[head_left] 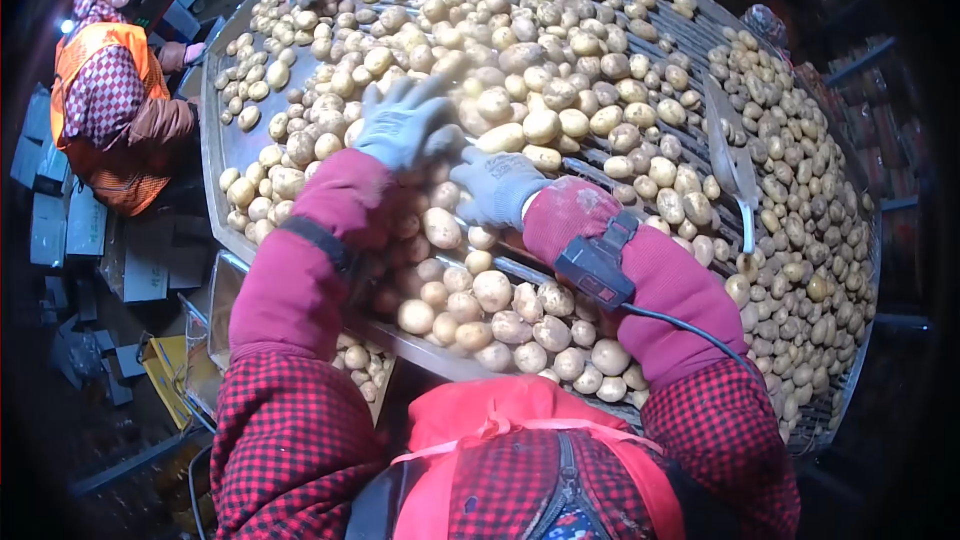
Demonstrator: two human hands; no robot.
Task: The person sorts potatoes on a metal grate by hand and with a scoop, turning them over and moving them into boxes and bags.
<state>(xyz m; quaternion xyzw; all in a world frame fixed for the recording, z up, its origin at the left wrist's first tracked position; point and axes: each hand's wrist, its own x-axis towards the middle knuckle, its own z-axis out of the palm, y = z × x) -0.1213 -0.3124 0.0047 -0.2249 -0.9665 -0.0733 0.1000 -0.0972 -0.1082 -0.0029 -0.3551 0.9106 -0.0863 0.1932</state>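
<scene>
The left hand (400, 122) is spread wide open on the potatoes (541, 125), holding none. Just beside it, the right hand (497, 185) curls down; I cannot tell if it grips.

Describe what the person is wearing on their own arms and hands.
The left hand and right hand wear grey-blue knit gloves. Dark pink sleeve covers sit over red-and-black checked sleeves. A black strapped device with a black cable circles the right forearm; a black band the left.
</scene>
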